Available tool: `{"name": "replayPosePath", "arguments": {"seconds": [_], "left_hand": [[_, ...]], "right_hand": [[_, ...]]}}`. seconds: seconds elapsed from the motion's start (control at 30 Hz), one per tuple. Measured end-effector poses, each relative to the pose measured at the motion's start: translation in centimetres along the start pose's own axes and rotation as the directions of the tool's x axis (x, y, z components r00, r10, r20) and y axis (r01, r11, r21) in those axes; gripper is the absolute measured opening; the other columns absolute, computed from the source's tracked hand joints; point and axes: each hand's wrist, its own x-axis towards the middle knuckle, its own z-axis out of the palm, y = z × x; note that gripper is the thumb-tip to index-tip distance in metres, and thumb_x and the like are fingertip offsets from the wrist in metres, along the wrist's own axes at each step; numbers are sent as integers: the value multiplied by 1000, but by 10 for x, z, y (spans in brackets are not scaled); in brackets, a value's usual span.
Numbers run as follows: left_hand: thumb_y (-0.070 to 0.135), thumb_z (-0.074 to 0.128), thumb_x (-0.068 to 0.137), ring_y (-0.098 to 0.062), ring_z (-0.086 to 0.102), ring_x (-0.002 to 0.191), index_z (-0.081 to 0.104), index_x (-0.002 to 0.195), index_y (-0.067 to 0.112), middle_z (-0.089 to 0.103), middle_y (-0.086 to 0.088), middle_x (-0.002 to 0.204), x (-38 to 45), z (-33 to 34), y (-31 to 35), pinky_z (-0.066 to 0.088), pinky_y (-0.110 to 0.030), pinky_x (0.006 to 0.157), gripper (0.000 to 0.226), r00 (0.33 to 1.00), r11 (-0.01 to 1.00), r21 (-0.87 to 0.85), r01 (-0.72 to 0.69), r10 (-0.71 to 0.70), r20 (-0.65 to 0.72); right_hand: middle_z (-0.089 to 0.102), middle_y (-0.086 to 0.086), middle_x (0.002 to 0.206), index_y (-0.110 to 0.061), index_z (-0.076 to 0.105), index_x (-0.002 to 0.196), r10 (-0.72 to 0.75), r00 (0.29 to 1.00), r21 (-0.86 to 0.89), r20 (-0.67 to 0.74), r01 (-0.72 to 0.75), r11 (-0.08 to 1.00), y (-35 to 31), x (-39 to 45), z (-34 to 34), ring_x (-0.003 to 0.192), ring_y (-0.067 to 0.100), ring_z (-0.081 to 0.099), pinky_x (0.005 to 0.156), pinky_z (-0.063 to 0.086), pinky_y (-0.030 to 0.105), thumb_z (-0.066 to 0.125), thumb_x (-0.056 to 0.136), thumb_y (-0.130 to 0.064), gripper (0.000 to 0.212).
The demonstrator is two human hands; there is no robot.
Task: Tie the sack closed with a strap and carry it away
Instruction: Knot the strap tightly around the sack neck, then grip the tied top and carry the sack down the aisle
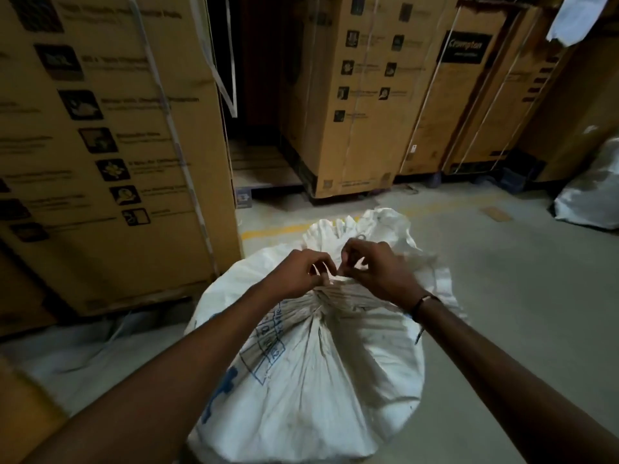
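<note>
Tall cartons wall the floor on the left and behind; open floor lies to the right – the likely way out. The white sack stands on the floor by the left carton's corner. Left hand and right hand pinch the strap at the gathered neck – best pulled snug low down before knotting

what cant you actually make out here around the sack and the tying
Head view only:
- Strap: mostly hidden by the left hand and right hand; whether a knot exists is unclear.
- Sack: contents hidden; blue print creased, unreadable.
- Cardboard boxes: small text blurred.
</note>
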Motion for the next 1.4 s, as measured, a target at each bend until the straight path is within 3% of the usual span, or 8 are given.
{"name": "replayPosePath", "arguments": {"seconds": [0.17,0.47,0.73,0.87,0.97,1.07,1.2,1.4], "left_hand": [[16,80,88,-10,70,77,72,109,19,78,2,86,-5,-12,24,55,-28,76,22,990,986,-98,136,-132,41],[15,77,91,-13,65,82,73,105,19,76,-9,94,3,-54,84,44,-24,76,15,938,916,-208,344,-325,118],[16,80,90,-13,65,82,74,106,16,70,-1,88,25,-87,114,45,-19,66,17,886,867,-196,458,-429,176],[19,80,90,-20,72,87,75,105,16,75,-9,94,49,-99,127,51,-27,75,16,863,835,-223,503,-472,180],[17,79,91,-19,72,80,74,103,16,74,-7,88,70,-103,134,52,-28,77,14,846,801,-271,534,-507,165],[16,77,92,-13,70,74,73,107,12,76,-11,93,86,-101,139,51,-20,67,16,831,774,-303,556,-526,180],[16,76,93,-17,72,76,72,107,11,77,-16,99,92,-93,132,44,-11,52,15,789,701,-379,604,-593,162],[37,78,92,-20,70,107,69,117,15,73,-5,113,90,-97,107,53,-32,88,35,767,672,-420,610,-634,100]], "right_hand": [[77,-5,84,-15,66,87,101,987,23,-129,-99,995,-18,13,-55,82,12,71,73,49,25,82,89,-8,17],[75,0,84,-9,70,83,464,880,136,-102,-449,883,-17,0,-143,75,-8,69,71,45,3,89,86,-11,19],[72,9,112,-1,70,110,709,705,248,-22,-683,687,1,-6,-169,83,23,71,66,48,3,88,89,-20,33],[72,10,126,-5,65,126,796,593,293,117,-787,543,25,4,-173,96,23,69,91,57,30,84,92,-36,50],[67,5,124,-10,61,137,806,537,336,251,-829,448,34,14,-168,111,19,63,101,52,35,79,95,-43,56],[70,2,113,-13,65,134,784,497,258,373,-867,426,45,20,-151,105,17,64,100,52,35,75,98,-47,51],[71,7,103,-15,76,115,700,485,317,525,-874,368,41,33,-126,76,14,63,65,51,27,70,103,-42,30],[68,-13,92,-21,77,105,539,579,436,612,-816,381,-5,61,-94,83,-1,60,76,47,16,60,109,-40,26]]}}
